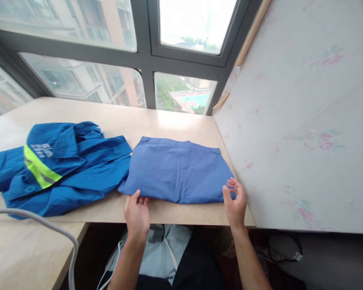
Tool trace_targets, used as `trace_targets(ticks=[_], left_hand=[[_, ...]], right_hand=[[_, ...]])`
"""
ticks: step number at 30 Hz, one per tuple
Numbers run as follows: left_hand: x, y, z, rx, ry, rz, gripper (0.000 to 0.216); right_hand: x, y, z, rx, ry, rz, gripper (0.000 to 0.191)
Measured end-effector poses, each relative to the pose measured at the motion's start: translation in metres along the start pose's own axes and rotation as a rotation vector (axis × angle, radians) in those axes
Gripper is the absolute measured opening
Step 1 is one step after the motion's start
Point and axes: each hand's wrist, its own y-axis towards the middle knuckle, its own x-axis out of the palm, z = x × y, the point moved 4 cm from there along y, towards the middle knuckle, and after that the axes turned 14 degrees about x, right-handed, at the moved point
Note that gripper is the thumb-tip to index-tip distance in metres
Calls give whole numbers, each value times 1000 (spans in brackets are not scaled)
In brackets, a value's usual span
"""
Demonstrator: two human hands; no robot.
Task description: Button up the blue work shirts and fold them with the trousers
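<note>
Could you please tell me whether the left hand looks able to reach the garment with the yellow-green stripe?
Probably yes: the striped garment lies just left of the left hand, with only a strip of tabletop between them.

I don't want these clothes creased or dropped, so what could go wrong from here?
The paler blue garment meets the bright blue jacket on its left, so sliding it might drag or crease the jacket. Its near edge lies close to the front edge of the tabletop, so a pull toward you could let it slip over. The grey cable arcs in front of the jacket and might catch it if moved.
</note>
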Motion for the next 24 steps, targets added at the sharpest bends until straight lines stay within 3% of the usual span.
trace_targets(ticks=[3, 6, 10, 14, 19, 24], left_hand=[[-32, -9, 7, -123, 176, -164, 15], [-46, -21, 12, -156, 340, -326, 27], [-30, -31, 17, -55, 476, -510, 37], [-4, -46, -4, -212, 600, -741, 49], [13, -53, -40, -289, 573, -751, 70], [14, -46, -58, -231, 514, -721, 59]], right_hand=[[21, 24, 0, -153, -192, -69, 48], [54, 58, 11, -163, -442, -147, 64], [96, 102, 20, -66, -832, -318, 70], [133, 128, -2, -196, -1022, -487, 60], [191, 144, -42, -414, -1038, -664, 61], [240, 156, -69, -491, -1098, -780, 50]])
